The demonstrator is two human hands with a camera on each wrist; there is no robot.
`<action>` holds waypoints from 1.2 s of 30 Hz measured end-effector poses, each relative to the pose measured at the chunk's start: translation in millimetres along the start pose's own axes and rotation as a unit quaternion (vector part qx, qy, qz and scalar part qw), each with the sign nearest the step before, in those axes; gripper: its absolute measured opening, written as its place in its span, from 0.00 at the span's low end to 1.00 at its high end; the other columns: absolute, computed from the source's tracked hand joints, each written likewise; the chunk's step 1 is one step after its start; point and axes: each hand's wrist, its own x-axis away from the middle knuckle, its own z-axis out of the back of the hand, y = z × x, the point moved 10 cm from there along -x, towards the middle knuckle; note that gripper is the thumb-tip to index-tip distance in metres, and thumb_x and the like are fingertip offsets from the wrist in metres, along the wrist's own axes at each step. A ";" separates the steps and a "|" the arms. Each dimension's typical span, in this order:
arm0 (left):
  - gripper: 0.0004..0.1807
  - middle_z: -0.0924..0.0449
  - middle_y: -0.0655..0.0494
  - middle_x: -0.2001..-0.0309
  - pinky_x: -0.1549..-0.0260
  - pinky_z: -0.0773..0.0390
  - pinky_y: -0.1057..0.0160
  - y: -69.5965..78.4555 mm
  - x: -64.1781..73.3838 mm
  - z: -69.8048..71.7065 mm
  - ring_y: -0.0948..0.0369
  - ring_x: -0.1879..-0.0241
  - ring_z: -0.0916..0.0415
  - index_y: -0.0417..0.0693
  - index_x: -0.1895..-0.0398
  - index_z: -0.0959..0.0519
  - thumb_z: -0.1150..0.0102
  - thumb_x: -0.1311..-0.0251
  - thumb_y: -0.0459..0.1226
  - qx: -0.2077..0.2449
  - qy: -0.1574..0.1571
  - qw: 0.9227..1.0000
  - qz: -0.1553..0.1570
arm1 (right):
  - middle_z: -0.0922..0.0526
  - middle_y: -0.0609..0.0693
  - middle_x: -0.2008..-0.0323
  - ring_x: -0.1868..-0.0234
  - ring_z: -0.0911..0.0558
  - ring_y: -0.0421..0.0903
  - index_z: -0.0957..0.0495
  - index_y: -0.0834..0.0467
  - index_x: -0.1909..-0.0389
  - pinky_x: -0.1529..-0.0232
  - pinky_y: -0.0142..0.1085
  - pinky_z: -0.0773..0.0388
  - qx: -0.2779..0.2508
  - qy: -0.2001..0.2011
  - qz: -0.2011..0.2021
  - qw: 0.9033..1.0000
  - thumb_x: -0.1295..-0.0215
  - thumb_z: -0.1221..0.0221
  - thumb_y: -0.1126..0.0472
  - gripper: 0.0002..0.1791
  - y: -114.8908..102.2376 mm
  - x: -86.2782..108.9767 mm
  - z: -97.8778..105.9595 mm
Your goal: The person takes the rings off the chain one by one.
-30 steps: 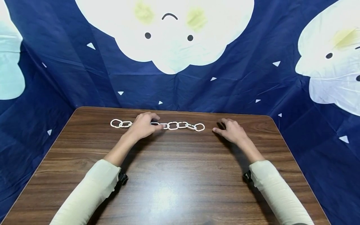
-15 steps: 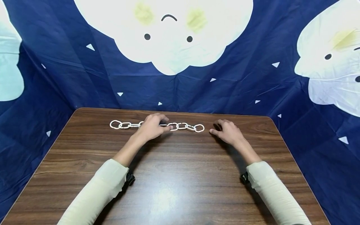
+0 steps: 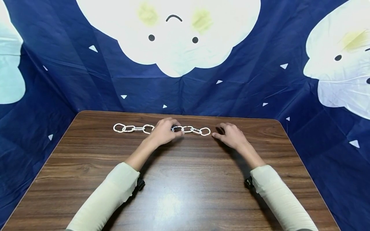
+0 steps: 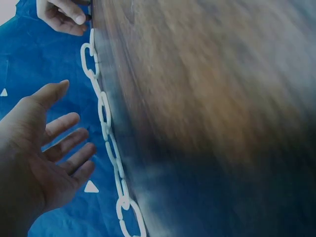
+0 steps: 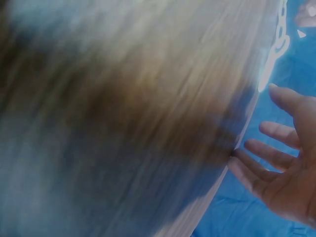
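Got left hand point(image 3: 165, 132) over the chain point(image 3: 182, 129), right hand point(image 3: 231, 135) just off its right end, both loose-fingered, holding nothing. Can see it strung nearly straight near the far edge of the tabletop point(image 3: 185, 173), probably to keep it untangled.

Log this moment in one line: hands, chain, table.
left hand: over white link chain, holding nothing | right hand: just off chain's right end, holding nothing | chain: near far edge of wooden table

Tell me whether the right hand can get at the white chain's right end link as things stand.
Likely yes: the right hand is open and empty just beside the white chain's right end link, with nothing visible between them.
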 end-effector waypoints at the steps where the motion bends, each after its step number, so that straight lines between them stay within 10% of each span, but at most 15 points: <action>1: 0.25 0.10 0.45 0.42 0.30 0.19 0.43 1.2 -0.5 -1.0 0.44 0.36 0.15 0.43 0.41 0.10 0.23 0.32 0.51 0.000 0.001 1.000 -0.001 | 0.15 0.64 0.30 0.28 0.17 0.67 0.18 0.59 0.28 0.36 0.70 0.17 0.000 0.000 0.001 1.000 0.22 0.31 0.40 0.34 -1.1 0.0 -0.3; 18: 0.26 0.10 0.49 0.45 0.34 0.17 0.46 6.4 -20.5 -25.0 0.47 0.41 0.13 0.44 0.43 0.09 0.28 0.30 0.56 0.025 0.012 0.999 -0.029 | 0.14 0.65 0.30 0.26 0.18 0.67 0.17 0.62 0.29 0.29 0.65 0.19 0.000 0.005 0.038 0.999 0.19 0.33 0.46 0.29 -17.4 -3.2 -3.6; 27: 0.23 0.11 0.44 0.35 0.19 0.30 0.38 29.6 -23.1 -29.6 0.42 0.25 0.22 0.43 0.39 0.11 0.28 0.28 0.48 0.005 -0.018 1.000 -0.004 | 0.11 0.61 0.34 0.29 0.16 0.65 0.14 0.56 0.32 0.31 0.64 0.18 -0.012 0.018 0.071 0.997 0.17 0.37 0.39 0.28 6.2 -24.0 -27.7; 36: 0.19 0.09 0.54 0.41 0.26 0.24 0.42 -5.3 -60.9 -82.2 0.46 0.31 0.17 0.54 0.44 0.09 0.28 0.27 0.53 -0.001 0.001 0.999 -0.033 | 0.09 0.62 0.43 0.39 0.12 0.63 0.13 0.62 0.36 0.37 0.60 0.15 -0.039 0.007 0.049 0.998 0.18 0.35 0.56 0.19 -25.6 -11.7 -8.3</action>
